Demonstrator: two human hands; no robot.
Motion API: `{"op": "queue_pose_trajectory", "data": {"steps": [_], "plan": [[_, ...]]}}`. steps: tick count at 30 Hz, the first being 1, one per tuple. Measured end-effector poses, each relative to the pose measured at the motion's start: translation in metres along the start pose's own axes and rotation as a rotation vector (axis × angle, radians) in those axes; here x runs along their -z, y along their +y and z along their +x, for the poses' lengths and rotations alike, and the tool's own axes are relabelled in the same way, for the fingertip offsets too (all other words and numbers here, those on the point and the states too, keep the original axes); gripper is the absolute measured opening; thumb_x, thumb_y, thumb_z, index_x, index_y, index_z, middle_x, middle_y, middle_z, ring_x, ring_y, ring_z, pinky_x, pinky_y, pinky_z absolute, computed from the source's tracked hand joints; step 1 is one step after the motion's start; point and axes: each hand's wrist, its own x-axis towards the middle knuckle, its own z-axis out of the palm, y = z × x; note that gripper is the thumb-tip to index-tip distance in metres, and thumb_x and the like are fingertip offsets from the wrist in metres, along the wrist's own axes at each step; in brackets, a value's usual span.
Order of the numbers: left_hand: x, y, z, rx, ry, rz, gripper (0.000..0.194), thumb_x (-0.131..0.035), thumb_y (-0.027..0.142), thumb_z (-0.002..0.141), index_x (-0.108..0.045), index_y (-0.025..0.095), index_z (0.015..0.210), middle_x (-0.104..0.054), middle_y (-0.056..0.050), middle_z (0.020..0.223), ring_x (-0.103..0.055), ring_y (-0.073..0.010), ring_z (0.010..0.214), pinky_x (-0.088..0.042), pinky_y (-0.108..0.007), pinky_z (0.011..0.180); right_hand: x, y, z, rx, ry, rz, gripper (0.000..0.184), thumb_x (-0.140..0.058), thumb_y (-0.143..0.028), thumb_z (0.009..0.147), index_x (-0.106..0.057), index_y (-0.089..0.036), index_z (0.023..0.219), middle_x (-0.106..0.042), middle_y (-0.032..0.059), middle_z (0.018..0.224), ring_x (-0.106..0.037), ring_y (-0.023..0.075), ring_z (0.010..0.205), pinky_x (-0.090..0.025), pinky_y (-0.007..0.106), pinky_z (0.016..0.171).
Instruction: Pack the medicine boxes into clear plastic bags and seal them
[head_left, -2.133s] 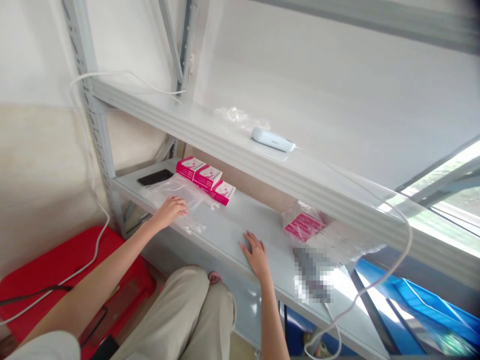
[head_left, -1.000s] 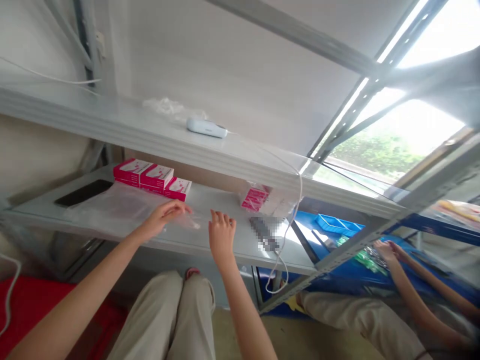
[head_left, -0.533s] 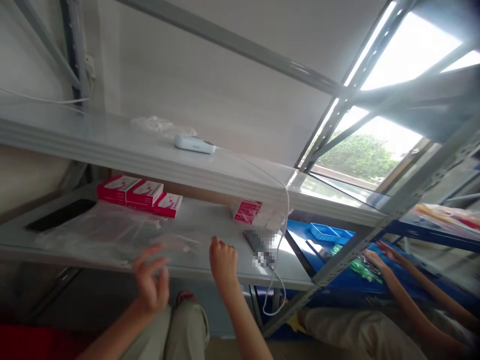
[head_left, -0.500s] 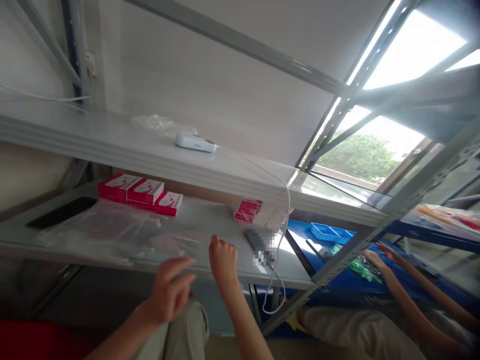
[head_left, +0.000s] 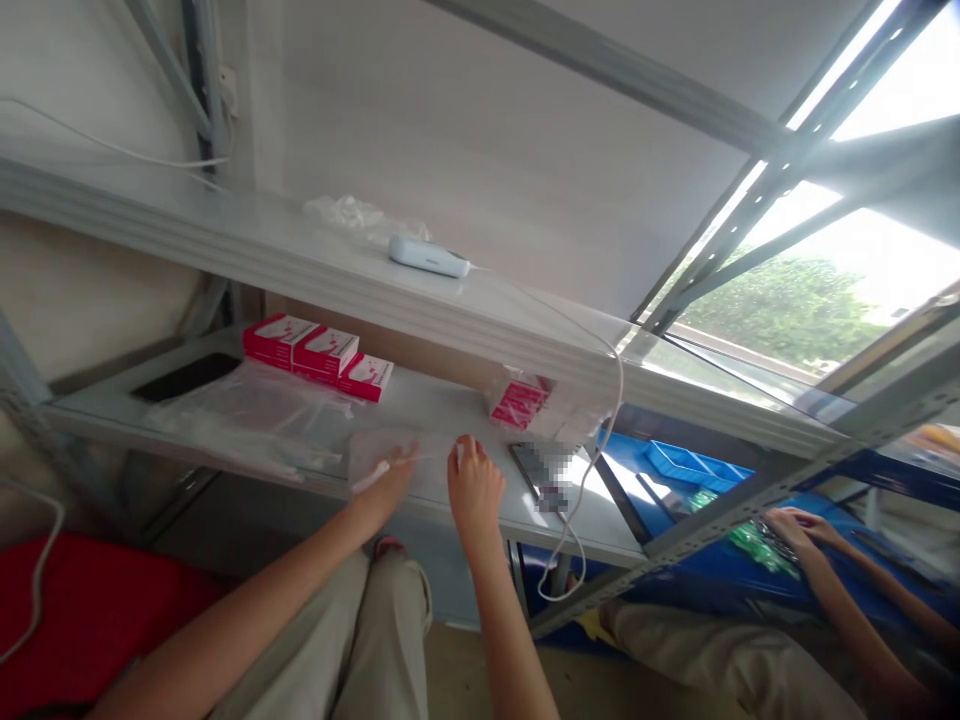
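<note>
A thin clear plastic bag [head_left: 433,462] lies over the lower shelf between my two hands. My left hand [head_left: 394,478] is closed on its left part, fingers partly blurred behind the film. Thumb and fingers of my right hand [head_left: 477,488] pinch the bag's right end. To the left, a stack of clear plastic bags [head_left: 247,405] lies flat. Red and white boxes [head_left: 322,352] stand behind it in a small group. Right of my right hand is a phone-like device [head_left: 529,470], partly blurred out. Behind it sits a clear bag with red and white boxes in it [head_left: 521,400].
A white handheld device [head_left: 427,256] rests on the upper shelf [head_left: 300,265], its white cable [head_left: 615,400] hanging over the edge. A black flat object [head_left: 187,377] lies far left. Beyond the metal post, another person's hands [head_left: 799,528] work near a blue tray [head_left: 697,465] and green packets.
My left hand has moved forward and right onto the shelf and closed on the clear bag. My right hand now pinches the bag's end. The view has shifted slightly.
</note>
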Motion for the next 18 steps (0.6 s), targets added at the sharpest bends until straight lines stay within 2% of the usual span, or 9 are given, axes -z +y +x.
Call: {"op": "queue_pose_trajectory", "data": {"steps": [3, 6, 9, 12, 15, 17, 18], "plan": [[-0.023, -0.013, 0.012, 0.059, 0.032, -0.277, 0.053, -0.034, 0.004, 0.083, -0.052, 0.016, 0.131, -0.057, -0.01, 0.132, -0.056, -0.0189, 0.12, -0.048, -0.033, 0.096, 0.005, -0.006, 0.001, 0.038, 0.011, 0.025, 0.02, -0.047, -0.028, 0.093, -0.058, -0.026, 0.111, -0.067, 0.0024, 0.099, -0.065, 0.0162, 0.076, -0.036, 0.026, 0.058], [-0.036, -0.022, 0.026, 0.11, 0.053, -0.455, 0.057, -0.032, 0.006, 0.084, -0.045, 0.021, 0.137, -0.051, -0.008, 0.139, -0.045, -0.0217, 0.131, -0.038, -0.043, 0.106, 0.013, -0.01, -0.001, 0.093, -0.002, 0.03, 0.023, -0.049, -0.024, 0.091, -0.059, -0.026, 0.112, -0.066, 0.0035, 0.099, -0.063, 0.019, 0.088, -0.041, 0.029, 0.069], [-0.035, -0.029, 0.039, 0.118, 0.039, -0.494, 0.058, -0.043, 0.01, 0.082, -0.044, 0.021, 0.139, -0.043, -0.011, 0.145, -0.033, -0.0286, 0.138, -0.028, -0.052, 0.111, 0.028, -0.019, -0.017, 0.115, 0.022, -0.025, 0.032, -0.049, -0.016, 0.089, -0.058, -0.024, 0.118, -0.064, 0.0085, 0.109, -0.059, 0.0244, 0.098, -0.042, 0.037, 0.08], [-0.024, -0.037, 0.048, 0.077, 0.021, -0.523, 0.071, -0.057, 0.015, 0.074, -0.039, 0.013, 0.142, -0.034, -0.019, 0.149, -0.023, -0.0362, 0.141, -0.019, -0.056, 0.113, 0.049, -0.038, -0.047, 0.183, 0.038, -0.008, 0.038, -0.05, -0.012, 0.086, -0.057, -0.021, 0.123, -0.062, 0.0122, 0.118, -0.055, 0.0276, 0.106, -0.042, 0.043, 0.086], [-0.016, -0.041, 0.052, 0.026, 0.003, -0.541, 0.084, -0.064, 0.012, 0.067, -0.034, 0.011, 0.145, -0.031, -0.021, 0.15, -0.025, -0.0372, 0.14, -0.019, -0.053, 0.113, 0.057, -0.068, -0.067, 0.326, -0.111, 0.14, 0.025, -0.051, -0.011, 0.085, -0.066, -0.019, 0.104, -0.067, 0.0095, 0.105, -0.061, 0.0237, 0.096, -0.046, 0.034, 0.075], [-0.014, -0.041, 0.055, -0.016, -0.01, -0.583, 0.081, -0.063, 0.009, 0.068, -0.036, 0.014, 0.144, -0.031, -0.018, 0.151, -0.025, -0.0345, 0.14, -0.019, -0.049, 0.114, 0.046, -0.084, -0.063, 0.331, -0.263, 0.22, 0.021, -0.049, -0.01, 0.085, -0.068, -0.018, 0.092, -0.069, 0.008, 0.09, -0.064, 0.0203, 0.081, -0.045, 0.028, 0.063], [-0.014, -0.041, 0.057, -0.022, -0.022, -0.613, 0.075, -0.061, 0.007, 0.07, -0.04, 0.014, 0.142, -0.032, -0.017, 0.15, -0.026, -0.0328, 0.14, -0.019, -0.048, 0.114, 0.036, -0.088, -0.057, 0.28, -0.311, 0.233, 0.023, -0.048, -0.009, 0.085, -0.068, -0.017, 0.091, -0.07, 0.0085, 0.087, -0.065, 0.0196, 0.077, -0.044, 0.027, 0.061]]}}
